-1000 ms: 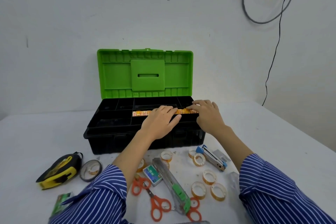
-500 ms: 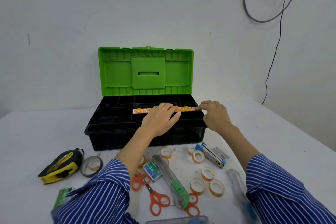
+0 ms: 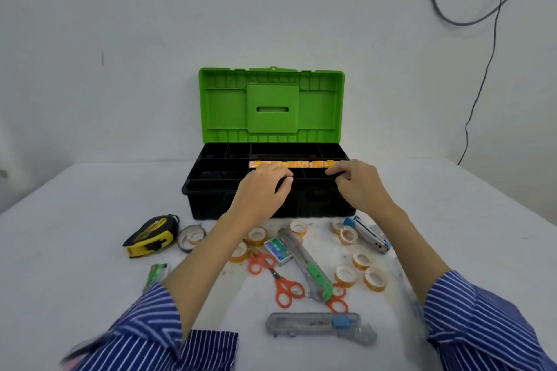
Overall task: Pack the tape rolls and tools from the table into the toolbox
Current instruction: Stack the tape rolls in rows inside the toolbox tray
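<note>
The black toolbox (image 3: 211, 205) stands open at the table's middle, its green lid (image 3: 271, 105) upright. An orange patterned strip (image 3: 289, 164) lies along a long compartment of its top tray. My left hand (image 3: 262, 190) hovers over the tray's front edge, just short of the strip, fingers relaxed and holding nothing. My right hand (image 3: 358, 184) is beside the strip's right end, with the index finger pointing left and nothing held. Several small tape rolls (image 3: 345, 274) lie on the table in front of the box.
In front of the box lie a yellow-black tape measure (image 3: 149, 236), a grey tape roll (image 3: 191, 238), orange scissors (image 3: 277, 277), a green utility knife (image 3: 307, 265), a blue utility knife (image 3: 316, 324), a staple box (image 3: 278, 251), a stapler (image 3: 366, 233) and a green packet (image 3: 156, 275).
Both hands have drawn back toward me off the orange strip, which now shows along its full length in the tray. The view has shifted slightly.
</note>
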